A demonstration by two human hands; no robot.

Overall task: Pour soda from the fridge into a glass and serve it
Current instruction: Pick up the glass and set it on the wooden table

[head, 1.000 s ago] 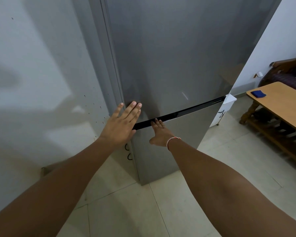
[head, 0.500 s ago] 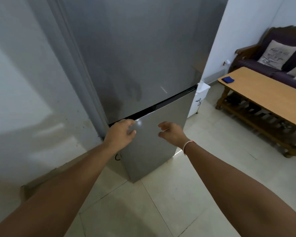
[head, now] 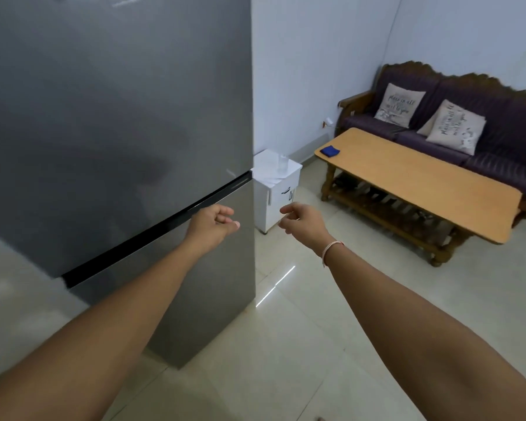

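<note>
Your fridge [head: 119,123] is a tall grey two-door unit, both doors closed, with a dark horizontal gap running between the upper and lower door. It stands upright on the tiled floor at the left of your view. Your glass [head: 282,164] is clear and upright, and looks empty; it stands on a small white cabinet [head: 278,192] just beside the fridge's right side.

Grey fridge [head: 119,117] fills left side, both doors closed, black gap between them. Left hand [head: 211,221] loosely curled, empty, in front of lower door near gap. Right hand [head: 302,220] half curled, empty, over floor. Clear glass [head: 282,163] on small white cabinet [head: 278,196] beside fridge.
</note>
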